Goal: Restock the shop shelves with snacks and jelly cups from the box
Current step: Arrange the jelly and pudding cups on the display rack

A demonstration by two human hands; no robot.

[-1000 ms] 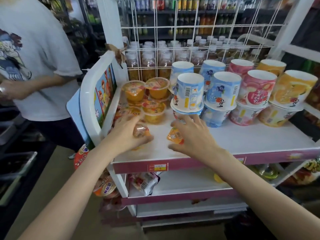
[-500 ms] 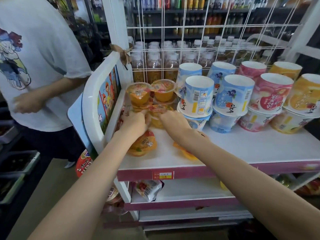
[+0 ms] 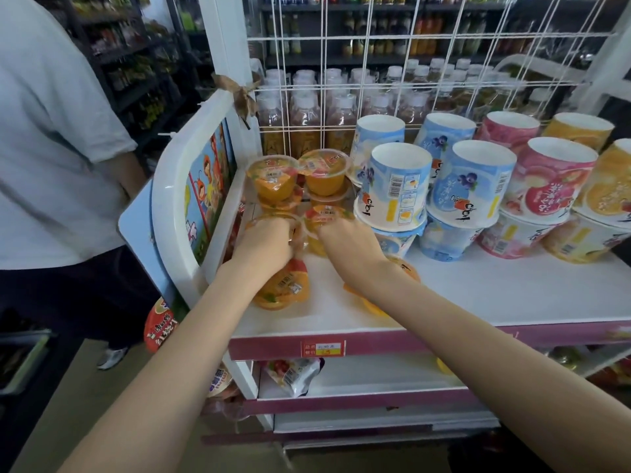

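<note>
Head view: restock looks partly done, judging from the layout. Jelly cups [image 3: 297,179] sit stacked at the back-left of the top shelf [image 3: 495,295], just left of the big tubs [image 3: 396,186]. Two more lie loose in front of that stack: one cup [image 3: 285,285] under the left forearm, another cup [image 3: 375,302] mostly hidden under the right forearm.

Left hand [image 3: 263,244] rests curled on a cup at the front of the stack; looks like a grip, fingers wrapped over the rim. Right hand [image 3: 348,244] touches the neighbouring cup [image 3: 322,218]; fingers are bent over its lid, but whether it holds or only nudges, cannot tell.

Left to do, my read: seat these two, then stack the loose pair. Box not in view, so remaining stock unknown. Lower shelf [image 3: 358,377] holds only a snack pouch [image 3: 293,372] and looks understocked.

Around: tubs crowd the stack's right side, side panel [image 3: 201,186] bounds its left, wire grid [image 3: 409,63] with bottles [image 3: 304,121] behind it. Narrow slot, so tipping the stack is the risk. Another person [image 3: 51,148] stands left of the panel, clear of the shelf.
</note>
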